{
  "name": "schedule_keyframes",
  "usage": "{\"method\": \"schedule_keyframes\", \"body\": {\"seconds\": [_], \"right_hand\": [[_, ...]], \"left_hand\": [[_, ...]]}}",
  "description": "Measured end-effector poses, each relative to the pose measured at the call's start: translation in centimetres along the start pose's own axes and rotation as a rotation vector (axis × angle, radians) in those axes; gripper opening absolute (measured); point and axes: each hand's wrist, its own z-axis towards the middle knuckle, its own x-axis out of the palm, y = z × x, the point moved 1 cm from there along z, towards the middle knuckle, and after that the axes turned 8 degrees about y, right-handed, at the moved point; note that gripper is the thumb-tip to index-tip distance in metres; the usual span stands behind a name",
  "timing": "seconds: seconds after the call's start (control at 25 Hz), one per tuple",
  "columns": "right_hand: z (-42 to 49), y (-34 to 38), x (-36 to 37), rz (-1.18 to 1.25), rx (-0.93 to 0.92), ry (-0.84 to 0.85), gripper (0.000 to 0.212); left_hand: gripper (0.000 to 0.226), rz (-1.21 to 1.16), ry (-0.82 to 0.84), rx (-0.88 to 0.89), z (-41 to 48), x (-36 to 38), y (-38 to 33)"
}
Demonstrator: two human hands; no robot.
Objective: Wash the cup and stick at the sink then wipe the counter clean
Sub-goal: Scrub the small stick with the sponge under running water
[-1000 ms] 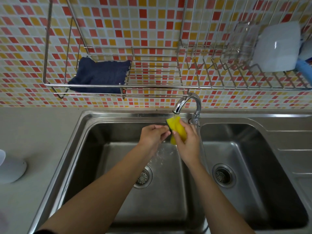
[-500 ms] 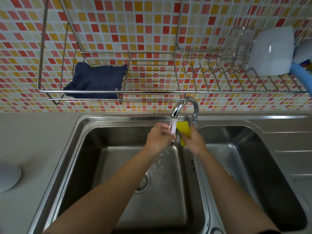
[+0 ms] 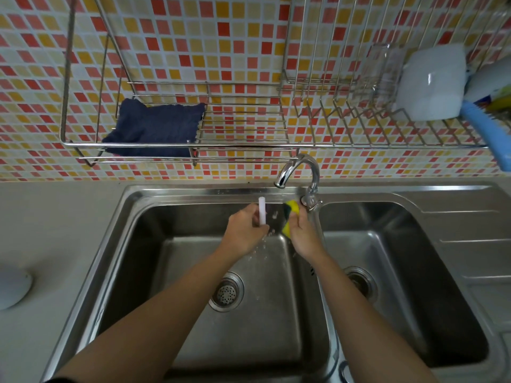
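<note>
Stick (image 3: 262, 210) shifted left of tap (image 3: 301, 166) spout, hands now apart. Left hand (image 3: 244, 231) grips stick upright over left basin (image 3: 177, 261); right hand (image 3: 303, 236) clutches sponge (image 3: 291, 217) beside tap base. Droplets (image 3: 258, 248) beneath stick.

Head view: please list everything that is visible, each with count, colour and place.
sink: one, steel, two basins
drains: two, steel, one in each basin
faucet: one, chrome, between the basins
stick: one, white, over the left basin
sponge: one, yellow and dark green, right of the stick
tiled wall: one, red, orange and white, behind the sink
wire rack: one, steel, on the tiled wall
cloth: one, dark blue, left in the wire rack
dish: one, white, right in the wire rack
clear container: one, left of the dish
blue handle: one, right edge
counter: one, grey, left of the sink
rounded object: one, white, on the counter, cut off
left hand: grips the stick
right hand: grips the sponge
</note>
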Motion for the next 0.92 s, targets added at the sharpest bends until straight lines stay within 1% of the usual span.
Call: {"method": "schedule_keyframes", "body": {"seconds": [0.12,0.2,0.32,0.44,0.56,0.64,0.76,0.84,0.92], "right_hand": [[-1.8,1.0,1.5,-0.135,0.013,-0.012,0.035],[-2.9,2.0,2.4,-0.228,-0.004,-0.020,0.037],[-4.7,3.5,3.2,-0.310,-0.076,-0.086,0.041],[-6.0,5.0,3.2,-0.378,-0.195,-0.184,0.045],[-7.3,7.1,2.3,-0.418,-0.355,-0.271,0.051],[-8.6,9.2,1.5,-0.428,-0.475,-0.298,0.047],[-9.9,13.2,-0.2,-0.373,-0.637,-0.351,0.051],[-9.8,16.9,-1.7,-0.351,-0.680,-0.369,0.046],[-9.5,21.4,-3.2,-0.379,-0.656,-0.348,0.037]], "left_hand": [[0.023,0.052,-0.049,-0.027,-0.8,-0.4,1.3],[0.026,0.093,-0.064,-0.039,-1.8,-1.2,1.9],[0.030,0.183,-0.065,-0.006,-3.3,-2.5,2.5],[0.033,0.250,-0.089,0.041,-4.5,-3.9,2.3],[0.039,0.304,-0.104,0.093,-5.5,-5.4,1.8],[0.041,0.292,-0.117,0.131,-6.1,-6.4,1.4],[0.039,0.228,-0.131,0.160,-6.7,-7.6,0.7],[0.038,0.213,-0.122,0.178,-6.9,-8.2,0.2],[0.038,0.215,-0.108,0.210,-7.2,-8.8,-0.3]]}}
